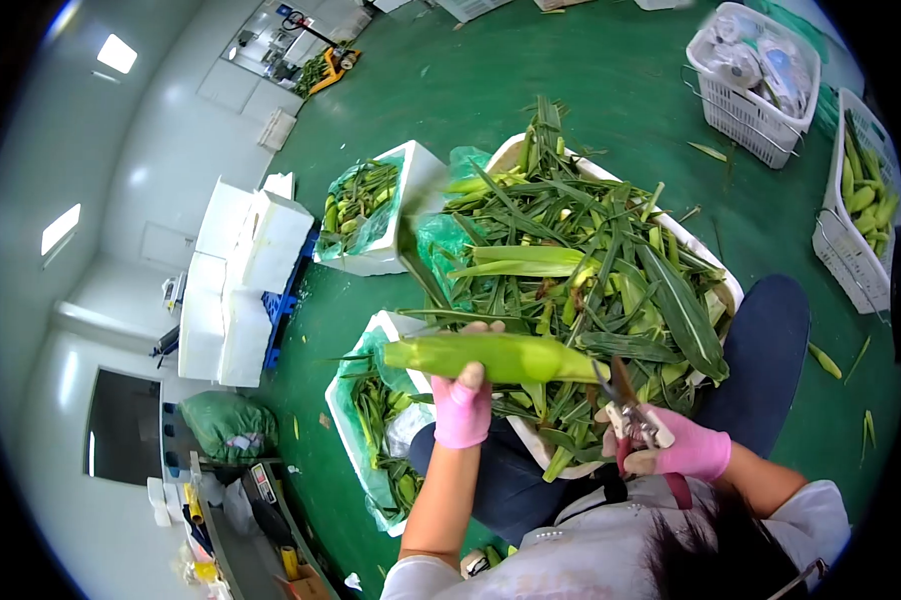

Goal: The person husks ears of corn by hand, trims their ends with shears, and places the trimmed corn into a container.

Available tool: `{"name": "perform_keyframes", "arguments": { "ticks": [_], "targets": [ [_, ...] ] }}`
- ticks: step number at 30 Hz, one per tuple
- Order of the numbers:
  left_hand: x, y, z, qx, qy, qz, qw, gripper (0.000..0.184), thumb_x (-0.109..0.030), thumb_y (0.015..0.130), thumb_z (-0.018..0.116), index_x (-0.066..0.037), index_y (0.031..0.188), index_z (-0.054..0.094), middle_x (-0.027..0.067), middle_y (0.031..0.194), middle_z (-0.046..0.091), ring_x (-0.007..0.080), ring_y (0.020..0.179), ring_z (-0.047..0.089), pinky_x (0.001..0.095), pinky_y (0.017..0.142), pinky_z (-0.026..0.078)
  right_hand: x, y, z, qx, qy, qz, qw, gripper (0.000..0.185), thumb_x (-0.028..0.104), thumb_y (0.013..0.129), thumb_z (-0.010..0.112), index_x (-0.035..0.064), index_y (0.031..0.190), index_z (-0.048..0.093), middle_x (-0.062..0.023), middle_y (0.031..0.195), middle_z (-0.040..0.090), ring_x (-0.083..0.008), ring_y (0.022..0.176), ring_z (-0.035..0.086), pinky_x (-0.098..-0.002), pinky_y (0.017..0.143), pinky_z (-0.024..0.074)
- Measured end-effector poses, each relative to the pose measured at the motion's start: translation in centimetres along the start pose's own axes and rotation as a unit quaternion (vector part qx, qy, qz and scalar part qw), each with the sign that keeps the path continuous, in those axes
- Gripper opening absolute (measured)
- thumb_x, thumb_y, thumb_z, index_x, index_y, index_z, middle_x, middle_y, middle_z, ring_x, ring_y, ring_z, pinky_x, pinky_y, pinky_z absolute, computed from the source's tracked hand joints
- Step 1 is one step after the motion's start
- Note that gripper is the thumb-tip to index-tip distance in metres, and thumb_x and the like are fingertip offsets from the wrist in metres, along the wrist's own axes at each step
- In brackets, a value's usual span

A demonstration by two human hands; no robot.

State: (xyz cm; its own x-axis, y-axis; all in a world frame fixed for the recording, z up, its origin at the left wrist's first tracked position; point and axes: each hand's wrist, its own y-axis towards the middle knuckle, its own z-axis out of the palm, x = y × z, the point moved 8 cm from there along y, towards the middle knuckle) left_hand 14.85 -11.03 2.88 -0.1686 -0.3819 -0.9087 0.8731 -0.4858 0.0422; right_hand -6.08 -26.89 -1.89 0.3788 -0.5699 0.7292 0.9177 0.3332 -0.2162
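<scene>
My left hand [463, 402], in a pink glove with bare fingertips, is wrapped round a green ear of corn [501, 358] in its husk, which lies level across the view. My right hand [671, 445], gloved in pink too, grips pruning shears [633, 410]. The blades are apart, beside the narrow right end of the ear. Beneath both, a big white tub [706, 245] is heaped with husks and long leaves [611, 270].
White foam boxes [386, 262] [346, 440] of corn, lined with green plastic, stand at the left. White baskets [746, 125] [839, 262] stand at the right. Stacked foam boxes [246, 250], a pallet jack [333, 70] and a cluttered shelf [306, 550] are farther off. Leaf scraps lie on the green floor [631, 70].
</scene>
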Motion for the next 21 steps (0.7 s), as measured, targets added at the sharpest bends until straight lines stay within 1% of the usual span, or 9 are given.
{"name": "perform_keyframes", "arguments": {
  "ticks": [2,6,8,9,10,13,16,18,21],
  "targets": [
    [0.4,0.4,-0.7,-0.069,-0.062,0.017,0.996,0.069,-0.022,0.087,0.083,-0.013,0.143,0.042,0.012,0.138,0.057,0.0388,0.134,0.054,0.0563,0.115,0.041,-1.3,0.9,-0.3,-0.017,-0.069,0.007,0.997,0.075,0.007,0.088,0.075,0.0071,0.153,0.037,-0.0031,0.115,0.057,-0.0084,0.09,0.053,-0.0253,0.083,0.0503],
    [2.1,0.2,0.9,-0.094,-0.118,0.056,0.987,0.067,-0.021,0.092,0.077,-0.014,0.147,0.04,0.0115,0.14,0.056,0.0384,0.136,0.051,0.0568,0.117,0.039,-2.2,2.3,0.0,-0.046,0.014,-0.004,0.999,0.074,0.015,0.092,0.068,0.0041,0.155,0.031,-0.0062,0.119,0.059,-0.0152,0.094,0.059,-0.0298,0.09,0.0498],
    [2.8,-0.5,1.9,-0.067,-0.109,0.068,0.989,0.062,-0.022,0.092,0.074,-0.015,0.146,0.044,0.0102,0.139,0.058,0.0375,0.137,0.05,0.0586,0.118,0.038,-0.9,2.7,-0.5,-0.075,-0.022,0.006,0.997,0.075,0.027,0.095,0.068,0.0042,0.155,0.031,-0.0074,0.121,0.059,-0.0174,0.092,0.062,-0.0327,0.092,0.0499],
    [2.9,-0.7,2.1,-0.044,-0.127,0.092,0.987,0.062,-0.022,0.092,0.074,-0.016,0.146,0.044,0.0101,0.137,0.059,0.0371,0.137,0.05,0.0585,0.119,0.037,-1.0,2.8,-0.8,-0.071,0.021,0.03,0.997,0.078,0.038,0.095,0.07,0.0044,0.155,0.033,-0.009,0.124,0.06,-0.0206,0.101,0.064,-0.0382,0.097,0.049],
    [3.0,-0.8,1.8,-0.045,-0.139,0.106,0.984,0.063,-0.031,0.092,0.074,-0.017,0.145,0.045,0.0088,0.127,0.063,0.0344,0.13,0.056,0.06,0.119,0.036,-1.5,2.5,-1.0,-0.053,0.117,0.054,0.99,0.077,0.042,0.095,0.071,0.0055,0.153,0.037,-0.0101,0.127,0.06,-0.0247,0.114,0.063,-0.0445,0.101,0.0481],
    [1.4,-1.2,3.2,0.012,-0.136,0.157,0.978,0.063,-0.059,0.093,0.064,-0.019,0.138,0.05,0.0037,0.104,0.061,0.0254,0.105,0.062,0.0596,0.11,0.04,-2.6,2.7,-0.6,0.004,0.206,0.107,0.973,0.066,0.036,0.097,0.068,0.0069,0.15,0.042,-0.0109,0.125,0.061,-0.0276,0.125,0.058,-0.0489,0.105,0.0469],
    [1.2,-1.5,3.5,0.025,-0.155,0.188,0.97,0.064,-0.061,0.092,0.064,-0.021,0.139,0.05,0.0052,0.102,0.062,0.0266,0.105,0.062,0.0585,0.108,0.042,-1.5,3.3,-1.3,-0.015,0.116,0.046,0.992,0.07,0.032,0.094,0.071,0.0003,0.148,0.041,-0.0103,0.109,0.063,-0.0218,0.11,0.062,-0.0399,0.098,0.0483],
    [1.6,-1.3,3.5,0.007,-0.165,0.198,0.966,0.065,-0.063,0.091,0.064,-0.02,0.138,0.051,0.0058,0.102,0.062,0.027,0.105,0.062,0.0575,0.109,0.041,-1.2,4.7,-1.8,-0.065,0.106,-0.014,0.992,0.06,0.019,0.091,0.073,0.0004,0.14,0.046,-0.0089,0.099,0.064,-0.0188,0.076,0.066,-0.035,0.081,0.0538],
    [2.5,-0.4,2.8,-0.052,-0.208,0.179,0.96,0.068,-0.066,0.09,0.065,-0.019,0.137,0.053,0.0068,0.105,0.064,0.0285,0.106,0.062,0.0553,0.109,0.042,-3.2,6.4,-1.8,-0.099,0.063,-0.113,0.987,0.04,0.007,0.087,0.071,0.0023,0.122,0.052,-0.0056,0.092,0.061,-0.0157,0.073,0.063,-0.0284,0.068,0.0531]
  ]
}}
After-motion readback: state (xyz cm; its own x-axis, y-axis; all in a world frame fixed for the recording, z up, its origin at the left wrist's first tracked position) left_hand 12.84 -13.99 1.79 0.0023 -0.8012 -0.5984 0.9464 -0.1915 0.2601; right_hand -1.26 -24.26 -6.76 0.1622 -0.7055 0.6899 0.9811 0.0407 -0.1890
